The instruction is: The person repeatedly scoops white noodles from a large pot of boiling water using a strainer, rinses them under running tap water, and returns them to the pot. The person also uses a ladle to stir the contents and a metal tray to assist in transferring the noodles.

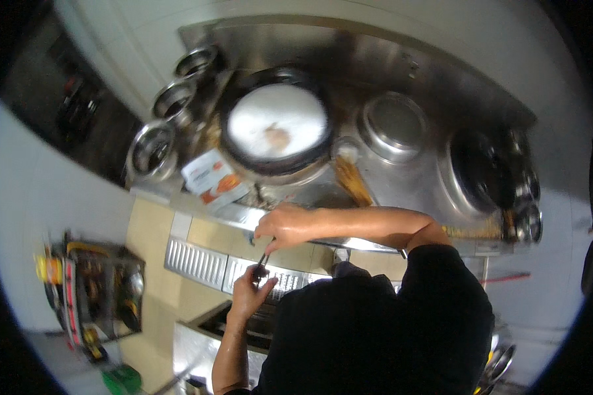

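My left hand (pixel 251 292) is at the near side of the counter, curled round the lower end of a thin dark object (pixel 263 261), blurred; its exact kind cannot be told. Just above, my right hand (pixel 287 226) reaches across from the right and pinches the upper end of it between thumb and fingers. On the steel counter (pixel 400 187) beyond stands a large dark-rimmed wok (pixel 276 123) with a whitish surface inside. A printed packet (pixel 215 177) lies at the counter's edge, left of my right hand. Right of the wok lies a yellowish bamboo brush (pixel 352 181).
Steel bowls (pixel 153 150) line the counter's left end. A round steel pan (pixel 394 126) and a dark wok (pixel 479 170) stand to the right. Below are a steel floor grate (pixel 196 261), a loaded cart (pixel 104 291) and a green bin (pixel 122 379).
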Available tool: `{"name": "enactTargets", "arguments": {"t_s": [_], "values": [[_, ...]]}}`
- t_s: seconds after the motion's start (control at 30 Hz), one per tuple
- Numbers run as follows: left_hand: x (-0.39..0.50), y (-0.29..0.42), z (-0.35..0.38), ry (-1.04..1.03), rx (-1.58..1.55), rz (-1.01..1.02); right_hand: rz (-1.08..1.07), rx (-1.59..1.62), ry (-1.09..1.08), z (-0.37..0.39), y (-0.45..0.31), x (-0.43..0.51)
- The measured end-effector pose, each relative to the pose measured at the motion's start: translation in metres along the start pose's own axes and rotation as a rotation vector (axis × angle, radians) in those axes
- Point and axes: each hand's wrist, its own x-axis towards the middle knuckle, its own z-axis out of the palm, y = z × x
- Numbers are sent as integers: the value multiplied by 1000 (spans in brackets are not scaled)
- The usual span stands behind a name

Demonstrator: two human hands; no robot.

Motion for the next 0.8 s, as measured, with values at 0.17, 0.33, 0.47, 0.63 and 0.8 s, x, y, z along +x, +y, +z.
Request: {"name": "enactTargets", "arguments": {"t_s": [0.17,0.33,0.47,0.63,0.8], "values": [[99,72,84,-187,-328,29,364,-91,489,-74,71,-94],[232,134,177,-492,-188,-101,895,22,803,-109,204,-183],[361,173,271,-547,-459,-390,1098,155,1207,-125,336,-264],[490,148,405,-490,-278,-444,1393,520,1438,-111,456,-306],[544,103,455,-149,658,943,1391,111,725,-89,532,-297]]}}
